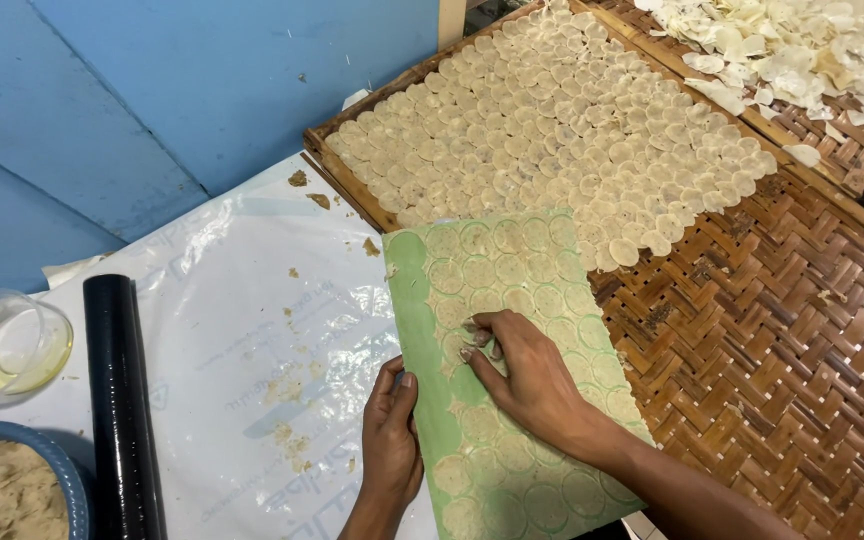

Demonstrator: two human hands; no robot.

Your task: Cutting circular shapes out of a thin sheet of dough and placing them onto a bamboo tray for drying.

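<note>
From your head camera, your right hand (522, 375) rests on a green sheet (422, 400) covered with thin, pale dough rounds (497, 285); its fingertips are bunched together, pinching at one round near the sheet's middle. Your left hand (392, 435) grips the sheet's left edge, thumb on top and fingers curled beneath. The sheet lies tilted, half on clear plastic film (252, 300), half over the woven bamboo tray (782, 340). The tray's far part is filled with overlapping rounds (552, 120). At the left you have a black rolling pin (122, 400), a clear cup (7, 345) of yellowish liquid and a blue bowl (67, 480) of dough.
</note>
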